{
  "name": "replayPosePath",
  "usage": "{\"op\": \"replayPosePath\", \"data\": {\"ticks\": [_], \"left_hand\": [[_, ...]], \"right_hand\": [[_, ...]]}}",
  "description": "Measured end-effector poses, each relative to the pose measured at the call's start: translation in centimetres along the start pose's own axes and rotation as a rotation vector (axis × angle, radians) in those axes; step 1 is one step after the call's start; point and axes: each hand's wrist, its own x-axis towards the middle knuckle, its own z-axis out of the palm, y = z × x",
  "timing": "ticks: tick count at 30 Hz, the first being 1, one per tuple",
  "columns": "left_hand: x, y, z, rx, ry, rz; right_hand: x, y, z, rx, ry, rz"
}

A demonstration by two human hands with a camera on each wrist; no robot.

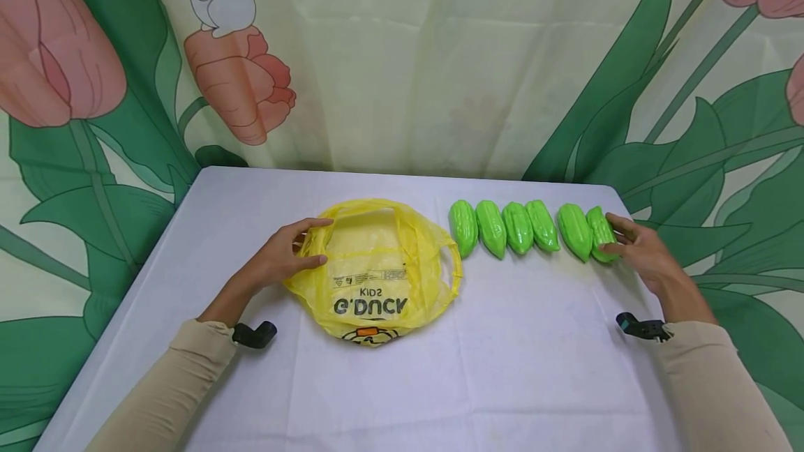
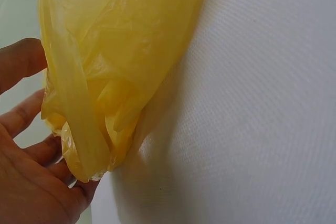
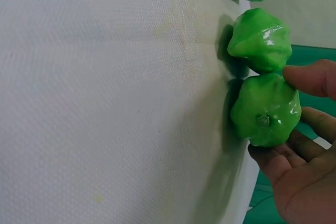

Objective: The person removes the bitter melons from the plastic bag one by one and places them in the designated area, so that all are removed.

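A yellow plastic bag (image 1: 370, 250) printed with "G.DUCK KIDS" lies spread on the table, its lettering upside down in the head view. At its left edge is my left hand (image 1: 285, 253), thumb and index finger apart and relaxed against the plastic. Crumpled folds of the bag (image 2: 100, 103) touch those fingers in the left wrist view. My right hand (image 1: 647, 253) holds the rightmost green toy bitter melon (image 1: 601, 236) between thumb and fingers. Seen end-on in the right wrist view, this ribbed, shiny melon (image 3: 265, 111) shows its stem nub.
Several more toy bitter melons (image 1: 518, 227) stand in a row between the bag and my right hand. A neighbouring melon (image 3: 261, 40) sits right beside the held one. White cloth covers the table (image 1: 534, 354); a printed curtain (image 1: 402, 68) hangs behind it.
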Motion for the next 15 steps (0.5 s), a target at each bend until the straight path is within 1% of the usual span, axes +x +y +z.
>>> {"op": "replayPosePath", "data": {"ticks": [5, 8, 11, 13, 15], "left_hand": [[-0.1, 0.0, 0.0, 0.008, 0.018, 0.019], [-0.3, 0.1, 0.1, 0.024, 0.048, 0.027], [-0.5, 0.6, 0.4, 0.081, 0.110, 0.043], [-0.6, 1.0, 0.7, 0.140, 0.160, 0.066], [-0.8, 1.5, 1.0, 0.208, 0.207, 0.094]], "right_hand": [[0.0, 0.1, 0.2, -0.024, 0.018, -0.007], [-0.2, -0.1, 0.4, -0.067, 0.050, -0.011], [-0.8, -0.7, 0.7, -0.128, 0.104, -0.027], [-1.2, -1.2, 1.1, -0.179, 0.156, -0.038], [-1.7, -1.9, 1.6, -0.244, 0.214, -0.067]]}}
